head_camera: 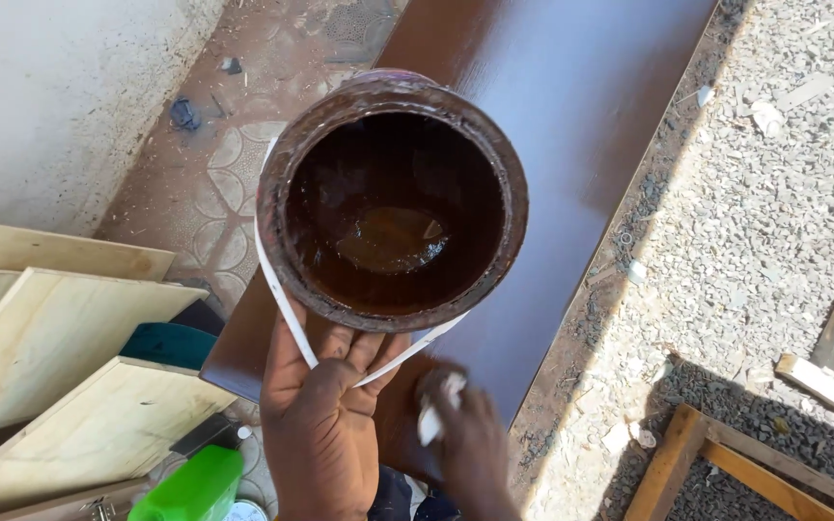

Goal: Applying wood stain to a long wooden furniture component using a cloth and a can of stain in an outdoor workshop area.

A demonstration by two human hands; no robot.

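Outdoor work yard, seen from above: tiled ground dusted red-brown at 11 o'clock, pale wall at 10 o'clock, gravel strewn with wood chips from 1 to 4 o'clock.

Item 1. Long board, dark brown and glossy, running from 12 o'clock down to centre; the coat looks wet and even over the visible length.

Item 2. Bucket, round, stain-crusted, held over the near part of the board at frame centre. Only a shallow amber pool of liquid lies in its bottom. White handle loops from its sides down into the left hand.

Item 3. Left hand, at 6 o'clock, fingers curled around the white handle, carrying the bucket's weight.

Item 4. Right hand, at 5 o'clock, fingers closed on a small pale rag, pressed to or just above the board's near end; contact cannot be told, as the hand is blurred.

Item 5. Pale plywood panels, stacked at 8 o'clock, unstained.

Item 6. Green bottle at 7 o'clock, beside the panels.

Item 7. Wooden frame at 4 o'clock and a loose pale batten at 3 o'clock, well apart from the board.

Step in hand, by judgement: wiping stain onto the board's near end with the rag. Next move calls for dipping the rag deep into the nearly spent bucket, tilting it so the liquid pools within reach, while keeping drips off the finished surface.
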